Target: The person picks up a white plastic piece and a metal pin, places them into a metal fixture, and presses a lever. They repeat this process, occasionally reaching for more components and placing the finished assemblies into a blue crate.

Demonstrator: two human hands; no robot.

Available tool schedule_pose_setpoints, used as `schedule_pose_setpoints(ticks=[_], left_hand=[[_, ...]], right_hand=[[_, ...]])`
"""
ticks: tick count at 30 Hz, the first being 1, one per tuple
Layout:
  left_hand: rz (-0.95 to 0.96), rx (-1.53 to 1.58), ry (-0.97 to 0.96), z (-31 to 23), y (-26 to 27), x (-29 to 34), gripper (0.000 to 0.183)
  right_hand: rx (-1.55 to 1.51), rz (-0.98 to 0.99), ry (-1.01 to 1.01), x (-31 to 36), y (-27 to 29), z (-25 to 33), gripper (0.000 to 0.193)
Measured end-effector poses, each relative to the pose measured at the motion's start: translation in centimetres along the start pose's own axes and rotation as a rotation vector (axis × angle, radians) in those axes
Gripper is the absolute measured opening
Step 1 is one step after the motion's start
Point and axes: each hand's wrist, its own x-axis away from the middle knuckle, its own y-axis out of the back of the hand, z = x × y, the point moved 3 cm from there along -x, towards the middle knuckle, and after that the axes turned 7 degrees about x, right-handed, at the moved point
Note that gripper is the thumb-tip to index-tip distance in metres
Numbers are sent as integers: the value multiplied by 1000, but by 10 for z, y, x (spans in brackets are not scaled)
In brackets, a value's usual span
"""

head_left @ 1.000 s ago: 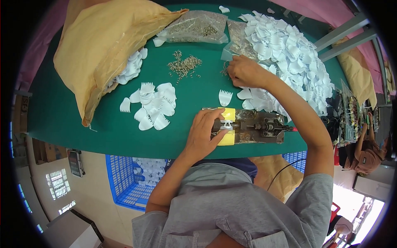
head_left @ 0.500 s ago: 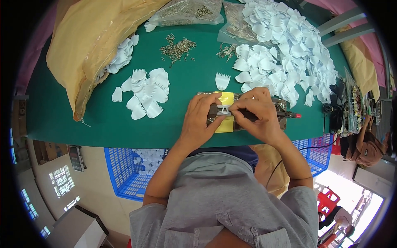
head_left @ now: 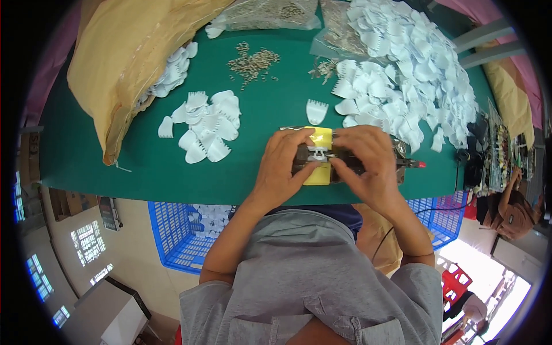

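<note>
A dark block-like fixture (head_left: 303, 156) with yellow patches (head_left: 317, 177) lies near the table's front edge. A small white plastic piece (head_left: 317, 154) sits in its middle, with a thin metal pin (head_left: 329, 154) at its right. My left hand (head_left: 280, 163) grips the fixture's left end, fingers on the far side and thumb on the near side. My right hand (head_left: 371, 164) is over the fixture's right part, thumb and fingers apart with nothing visible between them. Its palm side is hidden. Just beyond the fixture lies a single white toothed scraper (head_left: 317, 112).
White toothed pieces form a small pile (head_left: 210, 123) at left and a large heap (head_left: 411, 75) at right. Small metal parts (head_left: 253, 63) lie at the back, near clear bags (head_left: 273, 14). A tan sack (head_left: 126, 63) stands at left; a blue basket (head_left: 167, 238) sits below the table.
My right thumb and fingers have spread apart from their pinch beside the white piece. My left hand has stayed on the fixture. The whole view has shifted slightly.
</note>
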Motion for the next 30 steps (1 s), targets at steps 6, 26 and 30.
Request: schedule_pose_setpoints(ticks=[6,26,30], left_hand=[[-1,7,-1,-1,-1,0,61],[3,-27,-20,2,-1,3,53],[10,-28,-33,2,-1,3,52]], right_hand=[[-79,108,107,-73,-23,-2,18],[78,179,314,-133,-112,-35,13],[68,360,288,-126,-102,-30,12]])
